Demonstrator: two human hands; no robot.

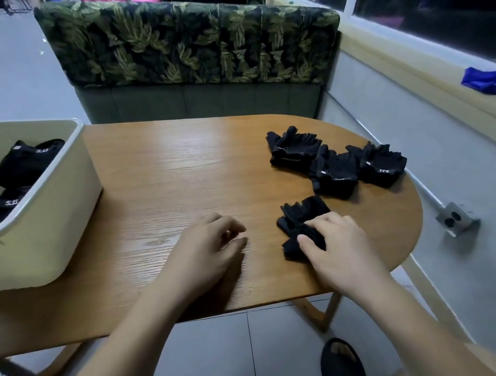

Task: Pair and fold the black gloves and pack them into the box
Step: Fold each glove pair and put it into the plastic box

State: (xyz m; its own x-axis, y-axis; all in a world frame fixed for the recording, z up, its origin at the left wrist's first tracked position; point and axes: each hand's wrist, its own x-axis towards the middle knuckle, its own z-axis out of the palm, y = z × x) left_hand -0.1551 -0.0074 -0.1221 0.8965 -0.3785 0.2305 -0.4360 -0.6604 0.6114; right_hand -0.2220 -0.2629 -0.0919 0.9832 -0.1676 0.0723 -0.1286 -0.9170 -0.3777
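Note:
A black fingerless glove (299, 213) lies near the front right of the wooden table (164, 180). My right hand (334, 246) grips its near end, thumb and fingers curled over the fabric. My left hand (207, 252) hovers just over the table to the left of it, fingers loosely curled, holding nothing. Three more black gloves lie in a row further back on the right: one (293, 148), a second (334, 172), a third (382, 162). The cream box (68, 190) stands at the table's left end with folded black gloves (17, 163) inside.
A leaf-patterned sofa (191, 47) backs onto the table's far edge. A wall and window sill run along the right, with a blue cloth (491, 81) on the sill. A wall socket (455, 217) sits low on the right. My slippered foot (342, 363) is on the tiled floor.

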